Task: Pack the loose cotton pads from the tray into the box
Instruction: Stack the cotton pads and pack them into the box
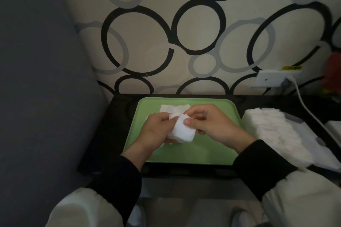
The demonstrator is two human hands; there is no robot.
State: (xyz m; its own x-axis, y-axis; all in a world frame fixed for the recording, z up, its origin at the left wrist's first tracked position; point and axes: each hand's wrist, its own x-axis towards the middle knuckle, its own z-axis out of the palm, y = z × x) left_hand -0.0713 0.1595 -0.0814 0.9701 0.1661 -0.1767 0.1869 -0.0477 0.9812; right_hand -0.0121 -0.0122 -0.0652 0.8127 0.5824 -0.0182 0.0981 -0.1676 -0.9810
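Cotton pads (183,131) in a small white stack sit between both hands, above the green tray (203,153). The left hand (156,131) grips the stack from its left side with curled fingers. The right hand (217,125) pinches the right edge, thumb on top. A few loose pads (171,108) lie at the tray's far end, partly hidden by the hands. Right of the tray on the black desk (110,125), the box (302,134) holds a packed row of pads (273,129). A white cable (310,112) runs from a wall socket (273,79) past the box.
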